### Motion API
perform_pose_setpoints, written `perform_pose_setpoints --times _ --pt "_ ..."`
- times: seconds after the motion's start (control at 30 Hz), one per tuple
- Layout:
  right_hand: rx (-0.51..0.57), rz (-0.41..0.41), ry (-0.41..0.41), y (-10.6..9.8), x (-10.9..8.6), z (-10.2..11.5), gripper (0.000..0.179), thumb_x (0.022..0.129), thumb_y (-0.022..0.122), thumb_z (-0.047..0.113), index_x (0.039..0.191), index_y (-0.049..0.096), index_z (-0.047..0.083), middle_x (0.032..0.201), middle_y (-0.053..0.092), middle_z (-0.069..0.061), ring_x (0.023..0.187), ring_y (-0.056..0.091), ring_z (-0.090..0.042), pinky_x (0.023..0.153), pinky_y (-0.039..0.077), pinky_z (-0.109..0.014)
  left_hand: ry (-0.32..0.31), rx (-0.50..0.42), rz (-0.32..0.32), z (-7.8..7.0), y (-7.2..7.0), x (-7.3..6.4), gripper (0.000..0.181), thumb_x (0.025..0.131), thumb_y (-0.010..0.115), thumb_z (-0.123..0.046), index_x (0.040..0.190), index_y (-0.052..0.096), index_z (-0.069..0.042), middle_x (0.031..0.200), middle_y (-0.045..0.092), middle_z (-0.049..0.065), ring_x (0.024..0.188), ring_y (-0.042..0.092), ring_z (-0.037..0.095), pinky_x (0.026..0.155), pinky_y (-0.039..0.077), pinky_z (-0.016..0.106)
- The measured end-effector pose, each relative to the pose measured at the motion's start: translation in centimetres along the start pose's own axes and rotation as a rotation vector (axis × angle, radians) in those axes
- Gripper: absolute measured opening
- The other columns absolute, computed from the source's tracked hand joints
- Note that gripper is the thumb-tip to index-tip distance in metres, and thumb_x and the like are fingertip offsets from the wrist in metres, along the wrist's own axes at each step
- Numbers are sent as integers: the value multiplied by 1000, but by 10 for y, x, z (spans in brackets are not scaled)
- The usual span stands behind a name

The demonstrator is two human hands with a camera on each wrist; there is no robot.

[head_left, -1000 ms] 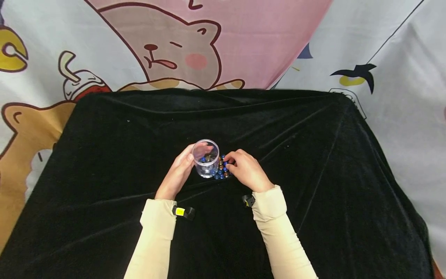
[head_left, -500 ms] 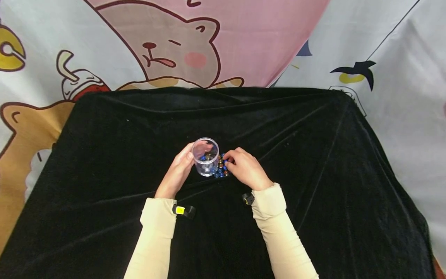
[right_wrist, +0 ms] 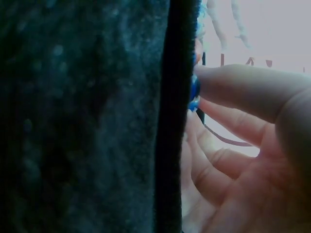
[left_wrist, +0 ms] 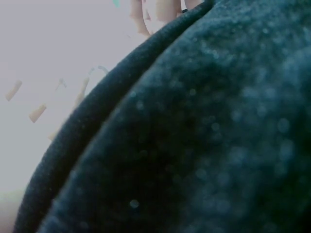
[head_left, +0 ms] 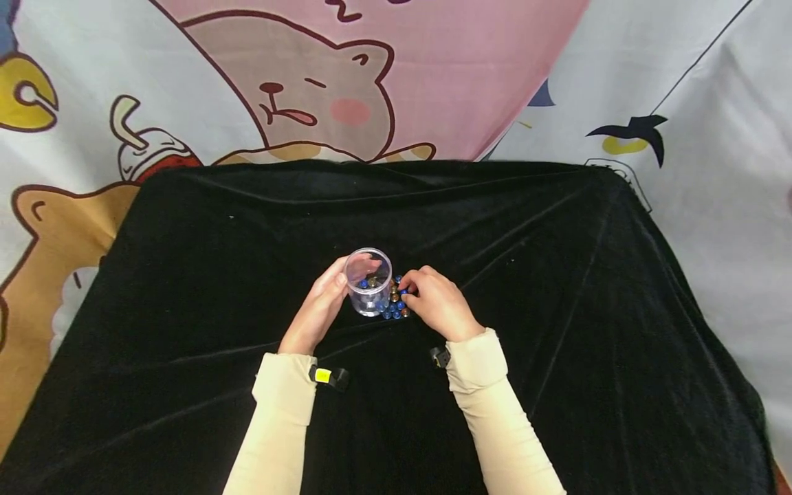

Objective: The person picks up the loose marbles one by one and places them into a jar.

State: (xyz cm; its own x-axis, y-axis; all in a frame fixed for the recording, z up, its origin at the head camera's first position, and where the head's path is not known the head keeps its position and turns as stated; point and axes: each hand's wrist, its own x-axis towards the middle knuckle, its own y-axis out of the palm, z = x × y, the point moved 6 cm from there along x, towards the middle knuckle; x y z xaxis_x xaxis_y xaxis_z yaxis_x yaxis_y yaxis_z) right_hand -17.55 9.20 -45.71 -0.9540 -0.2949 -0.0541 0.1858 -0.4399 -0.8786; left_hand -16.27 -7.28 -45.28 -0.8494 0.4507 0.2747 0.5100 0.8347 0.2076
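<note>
In the head view a clear plastic cup (head_left: 370, 304) stands upright at the middle of the black cloth. My left hand (head_left: 323, 300) holds it from the left, thumb on the near side and fingers round the back. A few blue and brownish marbles show through its wall. Against the cup's right side lies a cluster of blue and amber glass marbles (head_left: 396, 313). My right hand (head_left: 439, 302) reaches into this cluster from the right, thumb and index finger pinching a blue marble (right_wrist: 195, 87). The other right fingers curl below, partly hidden. The left wrist view shows mostly cloth.
Black velvety cloth (head_left: 247, 275) with shallow folds covers the table. Behind it hangs a printed cartoon curtain (head_left: 495, 69). A dark strap with a small device (head_left: 329, 377) sits on the left wrist, another (head_left: 441, 357) on the right.
Both hands keep nearly the same pose at the cup and the marbles. The whole head view shifts slightly up, then back down.
</note>
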Motion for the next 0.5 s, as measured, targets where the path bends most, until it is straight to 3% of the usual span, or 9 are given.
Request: perform_pose_setpoints --times 0.27,0.5 --pt "3 -20 11 0 -1 -3 9 84 62 22 91 62 16 75 51 6 63 47 -11 56 40 -27 0 -7 -3 8 -2 -3 45 97 31 -29 132 34 -2 131 39 23 126 31 33 104 16 49" --pt "56 -99 -12 -13 1 1 10 85 61 20 93 62 15 78 57 6 65 50 -10 59 42 -27 -4 -1 -9 11 -7 -1 47 96 34 -34 133 35 -5 132 39 21 126 32 30 104 15 48"
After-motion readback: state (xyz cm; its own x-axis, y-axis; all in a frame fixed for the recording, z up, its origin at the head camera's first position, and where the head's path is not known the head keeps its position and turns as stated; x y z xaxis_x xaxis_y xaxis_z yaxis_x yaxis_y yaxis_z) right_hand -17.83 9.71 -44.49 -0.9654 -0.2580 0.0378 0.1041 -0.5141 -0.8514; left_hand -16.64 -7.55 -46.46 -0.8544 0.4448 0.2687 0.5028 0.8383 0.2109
